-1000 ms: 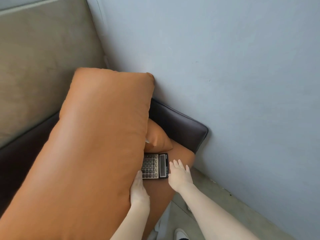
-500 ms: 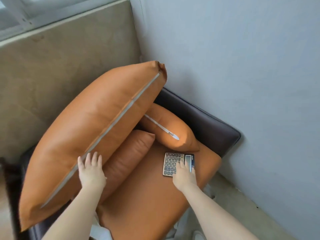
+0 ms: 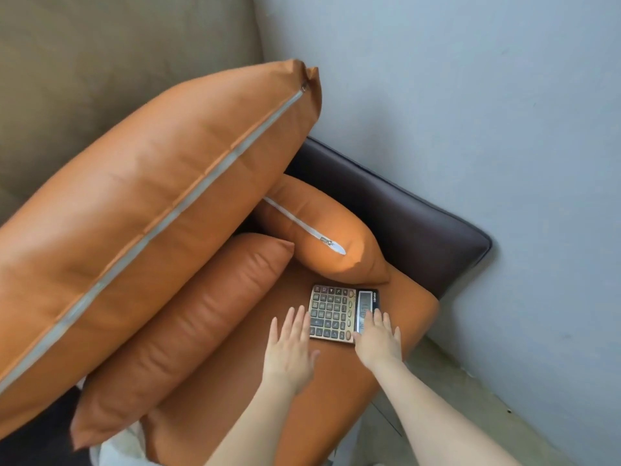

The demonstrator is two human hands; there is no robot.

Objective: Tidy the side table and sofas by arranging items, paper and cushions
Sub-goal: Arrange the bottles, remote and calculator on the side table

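Big cushion now stands propped on edge, zip seam up, with nobody holding it. The left hand has let go of it and come across, fingers straight and apart, just beside the calculator. Seat is uncovered, two smaller cushions tucked behind. Calculator lies flat near the seat's front corner. Right hand rests flat on its display end, no grip closed yet. Looks like a two-handed pickup is next.
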